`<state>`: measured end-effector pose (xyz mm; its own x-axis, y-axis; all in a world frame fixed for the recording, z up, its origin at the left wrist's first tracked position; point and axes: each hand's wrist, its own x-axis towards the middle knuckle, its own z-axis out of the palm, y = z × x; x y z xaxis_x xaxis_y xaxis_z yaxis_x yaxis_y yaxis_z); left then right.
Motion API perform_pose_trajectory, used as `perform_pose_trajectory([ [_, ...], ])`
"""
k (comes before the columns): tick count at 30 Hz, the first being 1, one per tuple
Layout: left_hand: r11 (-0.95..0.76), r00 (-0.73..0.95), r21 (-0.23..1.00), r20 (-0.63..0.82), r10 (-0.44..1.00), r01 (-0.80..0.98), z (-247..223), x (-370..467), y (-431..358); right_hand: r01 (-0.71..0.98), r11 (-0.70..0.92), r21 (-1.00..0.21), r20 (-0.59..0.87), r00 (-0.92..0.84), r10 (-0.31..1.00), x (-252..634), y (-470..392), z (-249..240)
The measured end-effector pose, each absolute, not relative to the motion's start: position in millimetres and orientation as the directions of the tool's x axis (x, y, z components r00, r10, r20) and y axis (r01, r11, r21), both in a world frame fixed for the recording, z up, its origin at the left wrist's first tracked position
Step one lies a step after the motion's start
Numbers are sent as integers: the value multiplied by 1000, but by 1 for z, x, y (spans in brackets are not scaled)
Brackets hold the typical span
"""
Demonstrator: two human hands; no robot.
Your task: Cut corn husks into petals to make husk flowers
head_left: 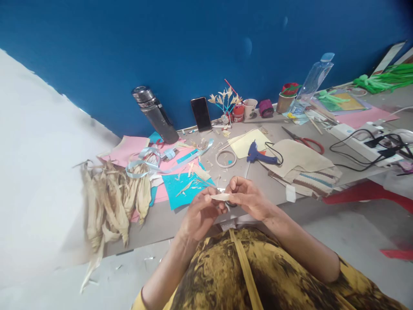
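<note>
My left hand (200, 212) and my right hand (249, 199) meet over the table's front edge. Between them they pinch a small pale piece of corn husk (220, 196), one end in each hand's fingers. Something dark (231, 204), mostly hidden, lies just beneath the fingers. Ahead of my left hand, husk scraps (200, 173) are scattered over a blue paper sheet (174, 196). A bundle of dried corn husks (108, 202) hangs over the table edge on the left. Small husk flowers (227, 97) with blue stems stand at the back.
A blue glue gun (263, 156), a tape roll (226, 159) and red-handled scissors (305, 140) lie beyond my hands. Along the wall stand a thermos (156, 116), a phone (200, 114) and a plastic bottle (312, 84). A power strip (358, 144) with black cables is at right.
</note>
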<state>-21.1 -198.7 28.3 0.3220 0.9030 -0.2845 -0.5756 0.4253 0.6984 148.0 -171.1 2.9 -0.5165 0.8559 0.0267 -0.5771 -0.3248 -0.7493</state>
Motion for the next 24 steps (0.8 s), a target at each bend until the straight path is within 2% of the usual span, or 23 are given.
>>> perform_pose_trajectory([
  [3,442,326,745,-311,893,-500,28,-20,-199,-553,-325,-767,8,-515,857,146,-172,3],
  [7,479,373,625,-305,876,-616,29,-21,-198,-552,-334,-764,-15,-501,865,144,-172,-1],
  [10,404,292,550,-283,914,-731,30,-31,-194,-584,-301,-754,-36,-420,907,145,-171,-5],
  [13,315,200,613,-251,947,-725,28,-39,-192,-593,-295,-749,-77,-364,928,144,-169,-6],
  [17,304,164,802,-256,953,-515,23,-32,-195,-591,-290,-753,-64,-373,926,140,-170,-4],
  [19,288,118,855,-263,958,-431,22,-25,-197,-598,-279,-751,-42,-379,925,137,-172,-4],
  [22,300,117,835,-278,953,-461,22,-19,-196,-593,-274,-757,-31,-386,922,135,-174,-5],
  [24,329,162,749,-290,943,-575,24,-21,-193,-584,-280,-762,-42,-387,921,135,-175,-6],
])
